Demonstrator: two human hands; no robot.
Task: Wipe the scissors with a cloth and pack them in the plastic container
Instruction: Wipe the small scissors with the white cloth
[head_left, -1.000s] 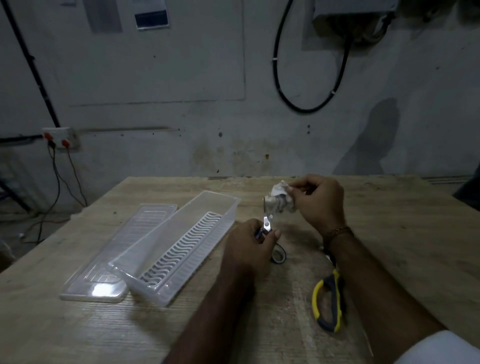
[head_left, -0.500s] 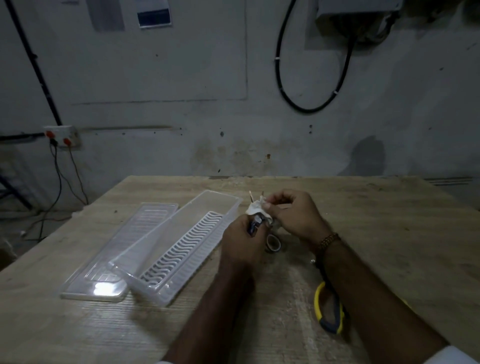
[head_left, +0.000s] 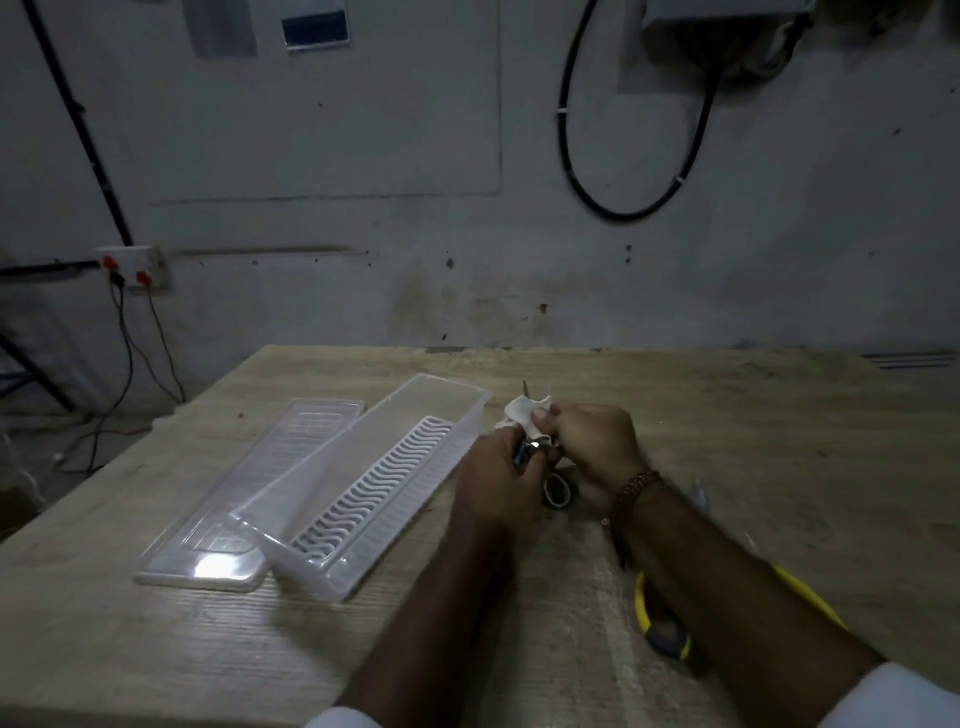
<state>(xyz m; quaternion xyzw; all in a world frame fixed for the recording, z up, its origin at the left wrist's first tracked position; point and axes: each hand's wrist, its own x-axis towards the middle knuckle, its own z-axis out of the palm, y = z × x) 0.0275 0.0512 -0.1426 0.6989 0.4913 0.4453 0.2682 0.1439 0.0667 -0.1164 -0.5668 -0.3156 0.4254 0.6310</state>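
The left hand (head_left: 498, 467) is gripping the handle end of the small scissors (head_left: 535, 444), fingers curled round the handles, with one dark loop hanging below the fist. The right hand (head_left: 592, 447) is pinching the white cloth (head_left: 524, 410) around the blades, so that only the blade tip is showing above the cloth. The scissors are held just above the tabletop (head_left: 779, 441), their long axis running roughly from the person outward and upward, handles nearest the person.

The plastic container (head_left: 467, 410) is lying open immediately to the left of both hands, its near-right corner just beside the cloth. Its long axis is running diagonally, from near-left to far-right, with a ribbed insert on its floor. The lid (head_left: 218, 519) is lying flat against its left side.

Judgement: the wiping step is in progress. For packing, the left hand is the nearer one and is already holding the handles; the scissors will need turning to match the container's diagonal.

A second pair, the yellow-handled scissors (head_left: 670, 634), is lying on the tabletop partly under the right forearm, well apart from the container.
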